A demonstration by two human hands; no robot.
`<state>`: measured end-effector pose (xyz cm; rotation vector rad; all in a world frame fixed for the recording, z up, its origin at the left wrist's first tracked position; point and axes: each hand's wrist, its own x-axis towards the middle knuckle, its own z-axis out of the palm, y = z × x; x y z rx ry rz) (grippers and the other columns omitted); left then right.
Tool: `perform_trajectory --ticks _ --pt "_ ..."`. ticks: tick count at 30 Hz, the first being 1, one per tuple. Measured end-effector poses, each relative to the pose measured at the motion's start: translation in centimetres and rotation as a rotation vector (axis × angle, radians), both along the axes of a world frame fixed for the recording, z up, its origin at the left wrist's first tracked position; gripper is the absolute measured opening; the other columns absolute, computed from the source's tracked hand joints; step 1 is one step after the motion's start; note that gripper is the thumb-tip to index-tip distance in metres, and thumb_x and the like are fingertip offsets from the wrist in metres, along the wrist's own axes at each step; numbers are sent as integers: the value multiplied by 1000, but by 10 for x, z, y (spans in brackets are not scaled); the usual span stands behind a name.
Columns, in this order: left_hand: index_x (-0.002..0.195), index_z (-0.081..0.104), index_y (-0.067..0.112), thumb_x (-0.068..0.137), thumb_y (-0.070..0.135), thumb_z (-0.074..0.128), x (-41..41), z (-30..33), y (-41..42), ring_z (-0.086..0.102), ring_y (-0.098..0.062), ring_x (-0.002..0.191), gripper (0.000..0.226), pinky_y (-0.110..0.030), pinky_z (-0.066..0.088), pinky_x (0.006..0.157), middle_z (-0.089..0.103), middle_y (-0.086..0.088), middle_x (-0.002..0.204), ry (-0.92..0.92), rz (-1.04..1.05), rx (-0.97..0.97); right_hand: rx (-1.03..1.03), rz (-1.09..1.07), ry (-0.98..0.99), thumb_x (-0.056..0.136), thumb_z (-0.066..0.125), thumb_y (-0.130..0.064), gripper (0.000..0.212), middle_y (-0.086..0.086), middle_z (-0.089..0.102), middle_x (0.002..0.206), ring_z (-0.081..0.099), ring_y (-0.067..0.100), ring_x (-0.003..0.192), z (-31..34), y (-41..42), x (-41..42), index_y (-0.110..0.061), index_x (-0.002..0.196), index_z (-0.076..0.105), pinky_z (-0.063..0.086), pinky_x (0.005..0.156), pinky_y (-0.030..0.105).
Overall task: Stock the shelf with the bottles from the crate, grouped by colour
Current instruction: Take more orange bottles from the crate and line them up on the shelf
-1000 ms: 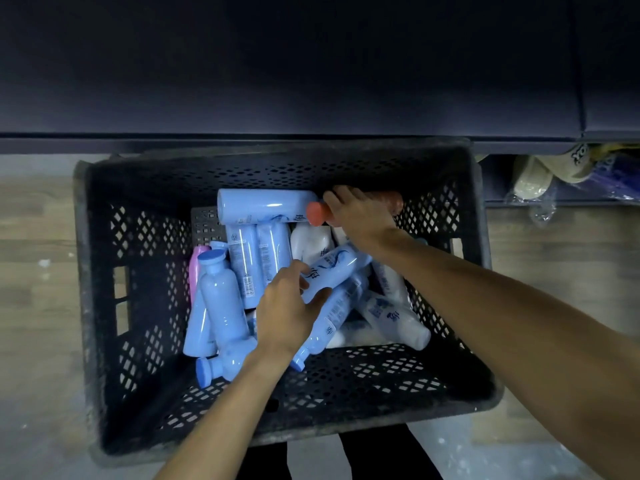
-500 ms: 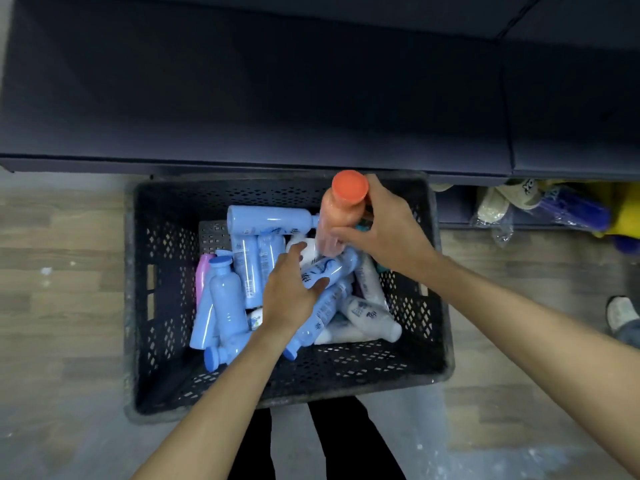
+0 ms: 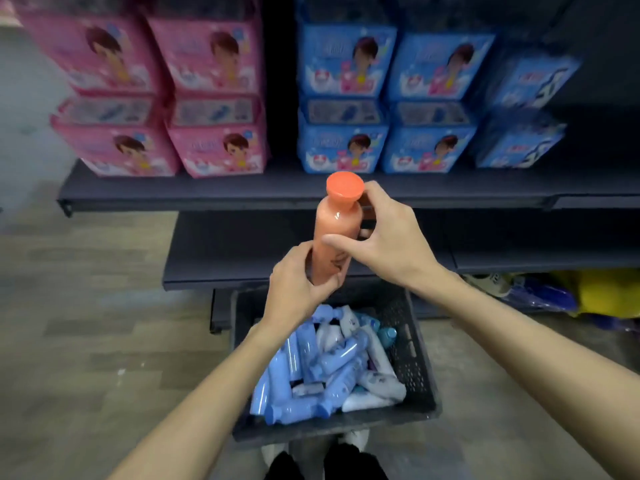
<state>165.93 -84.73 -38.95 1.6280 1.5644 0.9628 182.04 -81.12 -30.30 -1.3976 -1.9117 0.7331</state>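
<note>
An orange bottle (image 3: 334, 233) with an orange cap is held upright above the crate, in front of the dark shelves. My left hand (image 3: 298, 289) grips its lower end. My right hand (image 3: 384, 237) holds its upper body, thumb across the front and fingers behind the neck. Below, the black plastic crate (image 3: 420, 368) on the floor holds several light blue bottles (image 3: 341, 355) and white bottles (image 3: 379, 386) lying in a heap.
Dark shelf boards (image 3: 242, 192) run across the view; the upper one carries stacked pink packs (image 3: 207, 98) on the left and blue packs (image 3: 391, 98) on the right. The lower board (image 3: 225, 251) is bare. Bagged goods (image 3: 571, 292) lie low at right. Wooden floor (image 3: 86, 323) is left.
My right hand lifted the orange bottle out of the crate and up to shelf height. My left hand let go of a blue bottle and took the orange bottle's base. The view tilted up.
</note>
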Motion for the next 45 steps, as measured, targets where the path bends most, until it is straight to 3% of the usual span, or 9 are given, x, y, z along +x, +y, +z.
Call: perform_trajectory --ticks 7,13,19,22,30,41,45 --pt "108 62 29 71 43 78 -42 142 14 63 0 87 43 -27 54 78 67 17 95 36 -52 298 311 -3 -1 73 83 -48 56 -12 69 110 63 4 102 151 -11 -36 -20 115 60 52 90 32" --pt "108 62 24 72 37 81 -72 263 17 65 -1 85 43 -25 53 78 69 13 96 50 -31 585 520 2 95 73 84 -47 56 -15 70 106 67 0 95 278 -19 -62 -25 119 62 54 86 23" --pt "106 60 23 75 34 80 -99 342 10 65 4 87 39 -16 52 78 70 15 96 9 56 705 593 17 122 73 82 -51 57 -11 71 101 67 1 89 361 -16 -98 -26 120 63 57 79 22" --pt "102 58 25 75 35 79 -112 360 11 63 4 86 36 -14 49 74 68 14 95 40 176 747 609 32 125 72 82 -53 59 -12 69 101 66 0 89 379 -5 -121 -26 121 63 57 79 22" --pt "106 61 19 73 44 74 -147 378 34 65 -21 95 43 -41 54 82 69 1 100 180 405 653 583 19 123 71 81 -58 64 -12 66 100 65 7 93 395 35 -182 -23 121 63 56 82 28" --pt "113 57 13 81 30 74 -185 367 80 62 -28 105 40 -44 52 86 68 -5 109 215 476 530 525 -3 53 70 79 -60 62 -7 69 107 65 14 98 376 89 -237 -24 118 60 56 87 41" --pt "113 49 12 83 23 74 -193 367 101 61 -31 107 40 -45 50 87 66 -10 112 196 492 529 495 46 9 75 81 -50 64 -1 68 116 64 16 102 380 110 -246 -17 125 58 55 85 32"
